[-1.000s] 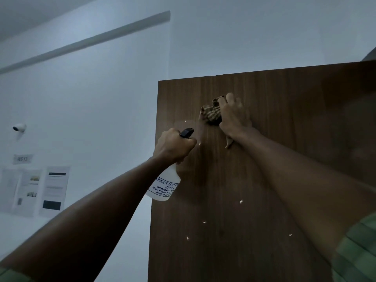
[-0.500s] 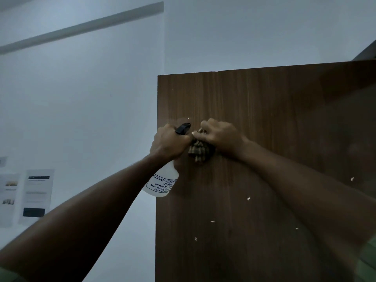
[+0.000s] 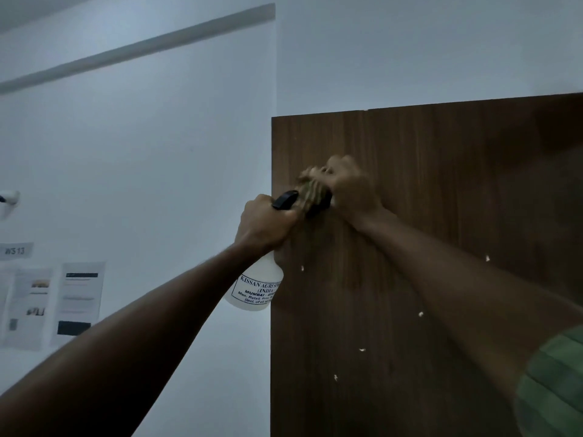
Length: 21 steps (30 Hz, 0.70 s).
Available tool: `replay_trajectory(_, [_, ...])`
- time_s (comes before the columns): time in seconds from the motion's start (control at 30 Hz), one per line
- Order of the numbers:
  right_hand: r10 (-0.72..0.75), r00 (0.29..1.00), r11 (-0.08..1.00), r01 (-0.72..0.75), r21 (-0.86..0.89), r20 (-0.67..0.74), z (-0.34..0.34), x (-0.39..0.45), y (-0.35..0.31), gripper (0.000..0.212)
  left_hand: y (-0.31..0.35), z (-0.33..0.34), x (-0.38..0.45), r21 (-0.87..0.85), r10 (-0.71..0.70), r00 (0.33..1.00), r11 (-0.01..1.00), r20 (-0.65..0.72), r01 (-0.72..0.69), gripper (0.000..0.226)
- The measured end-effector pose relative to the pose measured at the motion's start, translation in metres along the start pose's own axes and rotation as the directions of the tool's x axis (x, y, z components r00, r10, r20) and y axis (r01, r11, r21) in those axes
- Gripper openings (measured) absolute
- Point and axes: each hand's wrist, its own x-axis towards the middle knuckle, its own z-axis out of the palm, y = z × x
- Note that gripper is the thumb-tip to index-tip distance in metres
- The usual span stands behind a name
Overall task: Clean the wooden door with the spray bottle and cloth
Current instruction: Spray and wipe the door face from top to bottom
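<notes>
A green striped sleeve [image 3: 549,386] is seen at the lower right corner, nearest the camera, and two bare forearms are stretched up and forward from the bottom edge. The left hand [image 3: 263,223] is wrapped round the neck of the spray bottle [image 3: 257,287], whose white body with its printed label hangs below the fist just at the door's left edge, while the black spray head [image 3: 285,199] is pointed toward the wood. Just beyond and to the right, the right hand [image 3: 348,187] is curled round a bunched checked cloth [image 3: 312,192], which is pressed against the wooden door [image 3: 441,184] in its upper left part; hand and cloth are blurred. Small pale specks [image 3: 362,350] are scattered over the dark brown panel below the hands. Further off, on the pale wall [image 3: 157,152] to the left, printed sheets [image 3: 80,302] are pinned beneath a small sign [image 3: 15,250], and a white fixture [image 3: 9,198] is cut by the left edge.
</notes>
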Motion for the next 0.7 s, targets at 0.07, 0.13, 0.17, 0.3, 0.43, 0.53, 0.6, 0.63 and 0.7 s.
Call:
replay_trajectory(0.07, [0.316,0.948,0.949,-0.315,0.030,-0.048,0.002,0.020,-0.015,0.050,-0.009,-0.003,-0.001,0.006,0.004,1.000,1.000,-0.002,-0.004,0.036])
replay_trajectory(0.13, [0.311,0.950,0.947,-0.309,0.087,-0.014,0.005,0.009,-0.049,0.054,-0.019,-0.005,-0.004,0.011,-0.005,1.000,1.000,-0.016,0.005,0.039])
replay_trajectory(0.17, [0.204,0.979,0.972,-0.204,0.120,0.006,0.008,-0.006,-0.067,0.051,-0.023,-0.007,-0.005,0.002,-0.008,1.000,1.000,-0.020,0.008,0.043])
replay_trajectory(0.3, [-0.320,0.946,0.939,0.312,0.145,0.038,0.014,-0.040,-0.074,0.017,-0.033,-0.016,-0.008,-0.015,0.004,1.000,1.000,0.010,-0.004,0.038])
replay_trajectory(0.43, [-0.015,0.999,0.997,0.011,0.081,0.044,0.013,0.028,-0.059,0.045,-0.037,-0.027,-0.006,0.001,0.010,1.000,1.000,0.009,-0.010,0.044])
replay_trajectory(0.53, [0.238,0.971,0.969,-0.237,0.066,-0.004,0.016,0.042,-0.081,0.042,-0.046,-0.030,-0.008,-0.009,-0.015,1.000,1.000,0.009,0.015,0.034])
replay_trajectory(0.6, [0.154,0.988,0.984,-0.151,0.091,-0.023,0.020,0.014,-0.102,0.037,-0.052,-0.031,-0.011,-0.028,-0.018,1.000,0.999,0.007,0.019,0.039])
replay_trajectory(0.63, [0.035,0.999,0.993,-0.032,0.116,-0.022,0.023,-0.006,-0.110,0.032,-0.055,-0.032,-0.012,-0.024,-0.011,1.000,1.000,0.010,0.012,0.044])
replay_trajectory(0.7, [-0.189,0.982,0.974,0.191,0.124,-0.032,0.027,-0.036,-0.116,0.021,-0.057,-0.034,-0.014,-0.020,-0.008,1.000,1.000,0.019,0.008,0.044])
